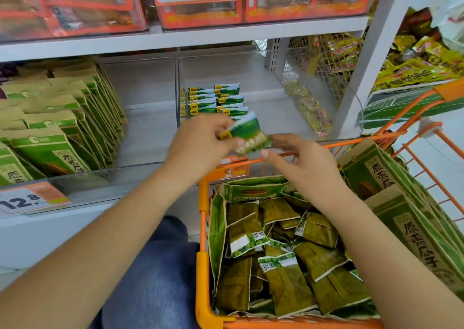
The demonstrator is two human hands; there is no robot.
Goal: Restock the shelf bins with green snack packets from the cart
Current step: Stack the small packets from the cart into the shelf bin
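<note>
My left hand (200,140) grips a small stack of green snack packets (247,134) in front of the middle clear shelf bin (288,102). My right hand (298,157) touches the stack's right edge with its fingertips, fingers loosely curled. Two short rows of the same green packets (213,100) stand upright at the left of that bin. Below my arms, the orange cart (202,266) holds several loose green packets (283,253), lying in a heap.
The left bin (140,170) is packed with larger green-and-brown seed bags (50,127). More of these bags (401,203) lean in the cart's right side. Orange boxes fill the shelf above. Yellow snack bags (414,62) lie at the right. A price tag (27,199) reads 12.8.
</note>
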